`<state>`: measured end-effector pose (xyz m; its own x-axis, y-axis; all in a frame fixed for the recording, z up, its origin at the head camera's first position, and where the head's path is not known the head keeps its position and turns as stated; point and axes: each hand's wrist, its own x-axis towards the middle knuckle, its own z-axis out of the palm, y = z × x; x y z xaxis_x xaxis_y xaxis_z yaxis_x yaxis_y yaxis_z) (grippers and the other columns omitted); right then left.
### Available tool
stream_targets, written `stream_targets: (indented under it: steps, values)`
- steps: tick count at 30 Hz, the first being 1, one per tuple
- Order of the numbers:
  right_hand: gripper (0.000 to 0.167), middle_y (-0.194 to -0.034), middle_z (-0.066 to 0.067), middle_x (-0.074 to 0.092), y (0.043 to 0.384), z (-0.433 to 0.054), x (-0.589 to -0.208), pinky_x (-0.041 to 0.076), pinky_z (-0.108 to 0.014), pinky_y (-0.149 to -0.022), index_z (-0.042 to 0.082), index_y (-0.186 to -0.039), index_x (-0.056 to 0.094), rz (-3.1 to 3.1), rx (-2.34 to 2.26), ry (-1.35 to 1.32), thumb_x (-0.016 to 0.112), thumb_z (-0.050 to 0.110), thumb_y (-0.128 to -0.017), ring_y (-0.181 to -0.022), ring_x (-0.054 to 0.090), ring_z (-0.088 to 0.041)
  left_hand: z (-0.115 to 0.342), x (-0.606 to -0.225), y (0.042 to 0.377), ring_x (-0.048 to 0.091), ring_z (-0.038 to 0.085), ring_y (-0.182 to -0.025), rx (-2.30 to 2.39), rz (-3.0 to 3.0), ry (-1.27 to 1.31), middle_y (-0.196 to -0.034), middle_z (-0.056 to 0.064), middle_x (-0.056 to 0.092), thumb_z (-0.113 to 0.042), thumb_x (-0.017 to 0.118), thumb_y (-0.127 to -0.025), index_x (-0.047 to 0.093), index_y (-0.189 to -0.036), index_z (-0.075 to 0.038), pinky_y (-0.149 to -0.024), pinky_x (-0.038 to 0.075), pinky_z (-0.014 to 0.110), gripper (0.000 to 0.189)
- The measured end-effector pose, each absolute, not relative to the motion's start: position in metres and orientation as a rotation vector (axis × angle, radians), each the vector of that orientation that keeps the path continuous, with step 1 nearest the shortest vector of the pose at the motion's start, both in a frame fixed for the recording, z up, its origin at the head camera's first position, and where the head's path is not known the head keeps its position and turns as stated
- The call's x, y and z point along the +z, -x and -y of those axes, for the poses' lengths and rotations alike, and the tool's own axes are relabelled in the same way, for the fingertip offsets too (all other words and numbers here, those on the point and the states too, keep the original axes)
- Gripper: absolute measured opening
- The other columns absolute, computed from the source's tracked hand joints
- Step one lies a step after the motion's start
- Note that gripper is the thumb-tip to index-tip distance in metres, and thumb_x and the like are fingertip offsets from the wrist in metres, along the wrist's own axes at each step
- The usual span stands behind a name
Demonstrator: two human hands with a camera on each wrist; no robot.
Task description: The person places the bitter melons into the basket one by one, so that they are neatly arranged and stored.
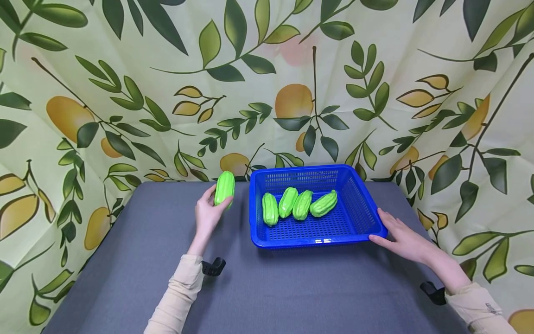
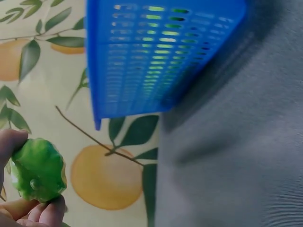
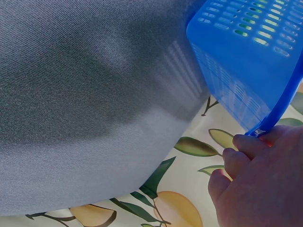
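In the head view, my left hand (image 1: 207,213) holds a bright green ridged bitter melon (image 1: 225,189) upright between thumb and fingers, above the table left of a blue plastic basket (image 1: 288,241). The left wrist view shows the stem end of this bitter melon (image 2: 39,170), knobbly and scalloped. On the other side, my right hand (image 1: 402,236) grips the basket's front right corner, its thumb at the front rim and its fingers along the right rim. Several more bitter melons (image 1: 288,202) lie side by side towards the back left of the basket.
The basket stands on a table with a grey cloth (image 1: 267,297), near its back edge. A fabric backdrop (image 1: 258,130) printed with leaves and orange fruit hangs behind and at both sides. Each wrist wears a black mount, such as the left mount (image 1: 213,266).
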<state>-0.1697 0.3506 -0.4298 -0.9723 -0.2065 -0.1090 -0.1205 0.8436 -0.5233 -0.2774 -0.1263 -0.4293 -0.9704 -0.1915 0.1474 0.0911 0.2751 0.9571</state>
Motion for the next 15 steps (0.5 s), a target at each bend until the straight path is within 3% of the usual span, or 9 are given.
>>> stream_targets:
  steps: [7, 15]
  values:
    - [0.094, -0.153, -0.034, 0.007, 0.17, -0.351, -0.43, 0.002, -0.067, -0.112, -0.004, -0.15, 0.005, -2.858, -0.795, 0.255, 0.056, 0.049, -0.091, -0.138, 0.007, -0.057, 0.123, -0.415, 0.276, 0.058, 0.03, -0.119, -1.766, 2.283, -0.051, -0.134, 0.021, 0.054, -0.014, 0.077, -0.078, 0.047, -0.137, -0.001, -0.088, 0.055, 0.031, 0.067]
    - [0.096, -0.153, -0.034, 0.007, 0.169, -0.349, -0.429, 0.004, -0.068, -0.111, -0.004, -0.15, 0.006, -2.854, -0.788, 0.229, 0.056, 0.051, -0.09, -0.138, 0.007, -0.056, 0.119, -0.407, 0.277, 0.057, 0.028, -0.12, -1.79, 2.276, -0.007, -0.135, 0.021, 0.053, -0.013, 0.077, -0.078, 0.047, -0.137, -0.002, -0.089, 0.054, 0.031, 0.067]
